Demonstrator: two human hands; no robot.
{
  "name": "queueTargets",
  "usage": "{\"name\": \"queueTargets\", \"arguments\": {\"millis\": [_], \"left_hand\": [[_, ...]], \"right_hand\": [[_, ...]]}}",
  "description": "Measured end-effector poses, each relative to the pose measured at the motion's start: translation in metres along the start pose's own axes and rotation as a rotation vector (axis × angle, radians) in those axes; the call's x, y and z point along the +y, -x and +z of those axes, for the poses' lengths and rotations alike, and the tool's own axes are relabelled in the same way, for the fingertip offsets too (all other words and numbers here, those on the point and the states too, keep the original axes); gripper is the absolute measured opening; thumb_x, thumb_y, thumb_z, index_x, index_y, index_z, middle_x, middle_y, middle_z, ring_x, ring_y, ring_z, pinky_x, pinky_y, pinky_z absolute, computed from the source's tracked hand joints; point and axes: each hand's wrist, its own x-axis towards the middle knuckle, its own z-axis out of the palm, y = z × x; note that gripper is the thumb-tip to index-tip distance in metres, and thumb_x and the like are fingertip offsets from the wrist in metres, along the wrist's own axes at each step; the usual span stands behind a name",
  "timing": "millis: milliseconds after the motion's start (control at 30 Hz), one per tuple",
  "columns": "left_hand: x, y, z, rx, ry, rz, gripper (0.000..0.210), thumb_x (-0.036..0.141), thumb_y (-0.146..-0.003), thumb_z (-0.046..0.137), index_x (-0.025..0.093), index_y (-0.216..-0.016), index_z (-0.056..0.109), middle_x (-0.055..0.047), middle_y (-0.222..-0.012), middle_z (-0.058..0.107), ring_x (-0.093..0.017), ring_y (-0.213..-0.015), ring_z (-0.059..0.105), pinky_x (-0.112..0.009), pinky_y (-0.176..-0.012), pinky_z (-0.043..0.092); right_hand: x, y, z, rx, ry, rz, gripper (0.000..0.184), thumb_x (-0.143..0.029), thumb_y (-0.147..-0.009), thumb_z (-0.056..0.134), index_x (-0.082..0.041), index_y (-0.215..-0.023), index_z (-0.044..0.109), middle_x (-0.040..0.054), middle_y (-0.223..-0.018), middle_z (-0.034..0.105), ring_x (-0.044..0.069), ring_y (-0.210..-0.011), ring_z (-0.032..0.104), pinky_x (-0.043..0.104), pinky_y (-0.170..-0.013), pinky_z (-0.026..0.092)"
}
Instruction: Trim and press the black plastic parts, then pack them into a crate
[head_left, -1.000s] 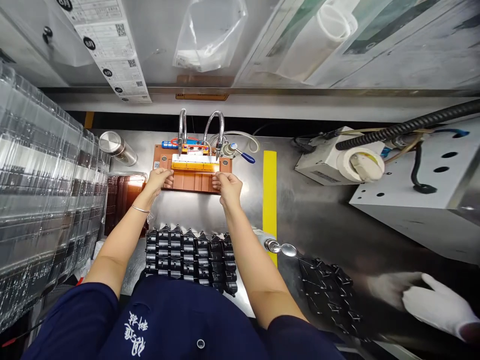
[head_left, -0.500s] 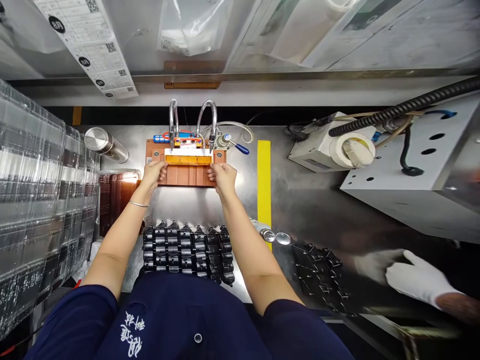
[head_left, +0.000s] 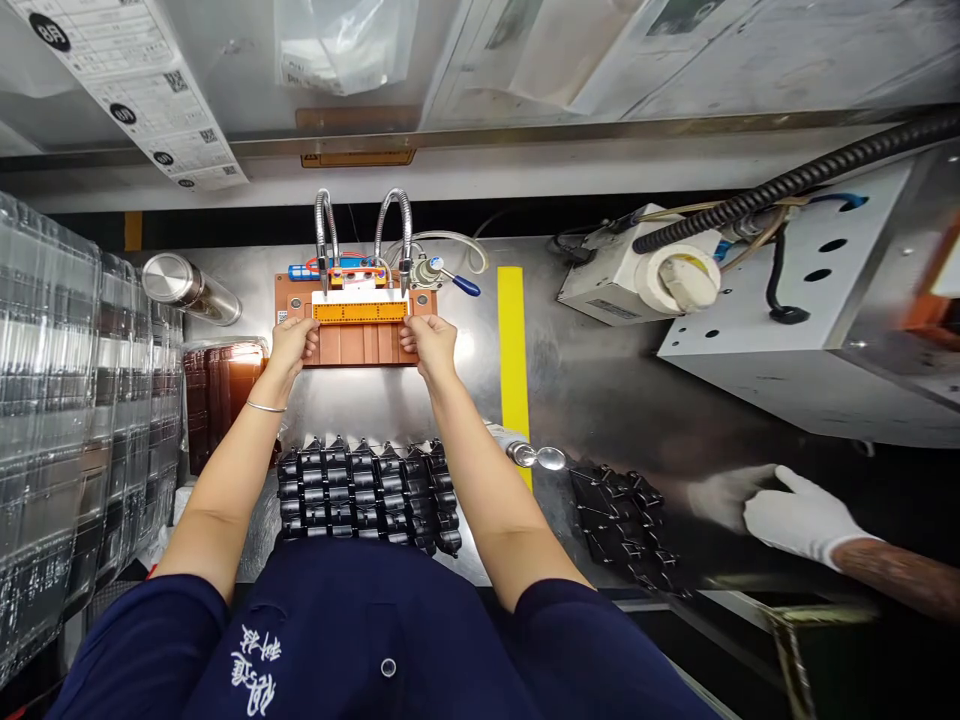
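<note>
A flat orange strip with rows of small dark marks [head_left: 360, 313] lies across a copper-brown fixture [head_left: 349, 352]. My left hand [head_left: 291, 345] pinches its left end, and my right hand [head_left: 433, 342] pinches the right end; both sets of fingers are closed. Just behind the strip runs a white bar [head_left: 341, 297]. Two curved metal hoses [head_left: 395, 205] arch over the fixture, their tips pointing down near the bar. A lever with a blue handle [head_left: 463, 285] stands at the fixture's right rear.
Near my body lie rows of black moulded parts [head_left: 364, 490], with more black parts [head_left: 626, 520] to the right. Stacked clear trays [head_left: 56, 420], a steel flask [head_left: 191, 288] and a reddish-brown tray [head_left: 206, 400] stand left. A co-worker's white-gloved hand [head_left: 802, 510] reaches in from the right.
The whole view has shifted, so the bench appears a little further left. Both my hands stay at the strip's ends. The co-worker's gloved hand shows more forearm.
</note>
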Motion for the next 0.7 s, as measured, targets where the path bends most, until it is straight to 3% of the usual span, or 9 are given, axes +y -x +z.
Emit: {"name": "queueTargets", "arguments": {"millis": [133,267,400,567,700], "left_hand": [[0.002,-0.006,-0.004,0.007,-0.006,-0.038,0.016,0.013,-0.067,0.066,0.016,-0.059,0.053,0.004,-0.041,0.052,-0.006,-0.031,0.042,-0.017,-0.033,0.030],[0.005,-0.015,-0.017,-0.113,-0.017,-0.132,0.012,0.011,-0.070,0.072,0.011,-0.066,0.060,-0.002,-0.051,0.062,-0.010,-0.042,0.057,-0.020,-0.044,0.048],[0.000,-0.014,-0.029,-0.212,0.033,-0.096,0.010,0.010,-0.074,0.073,0.010,-0.077,0.063,-0.005,-0.065,0.069,-0.010,-0.056,0.066,-0.019,-0.058,0.055],[-0.012,0.002,-0.027,-0.195,0.101,-0.021,0.012,0.010,-0.075,0.072,0.011,-0.080,0.061,-0.004,-0.068,0.070,-0.009,-0.056,0.066,-0.022,-0.064,0.056],[-0.012,0.018,-0.014,-0.150,0.150,-0.023,0.009,0.011,-0.077,0.067,0.012,-0.077,0.058,-0.002,-0.062,0.067,-0.010,-0.053,0.065,-0.023,-0.061,0.055]], "right_hand": [[-0.006,-0.005,0.000,-0.039,0.041,0.065,0.022,-0.010,-0.079,0.061,-0.017,-0.060,0.051,-0.0048,-0.043,0.057,0.005,-0.033,0.049,0.012,-0.030,0.036],[-0.009,-0.001,-0.010,-0.103,0.083,0.119,0.024,-0.018,-0.077,0.071,-0.016,-0.061,0.053,-0.0018,-0.045,0.060,0.006,-0.032,0.048,0.013,-0.029,0.035],[0.015,0.041,-0.046,-0.133,0.110,0.091,0.027,-0.025,-0.069,0.080,-0.014,-0.061,0.056,-0.0004,-0.047,0.062,0.005,-0.031,0.046,0.013,-0.027,0.032],[0.054,0.096,-0.086,-0.123,0.095,0.020,0.027,-0.034,-0.065,0.081,-0.015,-0.067,0.061,-0.0029,-0.053,0.064,0.005,-0.038,0.052,0.013,-0.034,0.040],[0.051,0.088,-0.068,-0.109,0.037,-0.031,0.022,-0.032,-0.071,0.076,-0.015,-0.074,0.062,-0.0048,-0.058,0.065,0.004,-0.041,0.053,0.012,-0.039,0.044]]}}
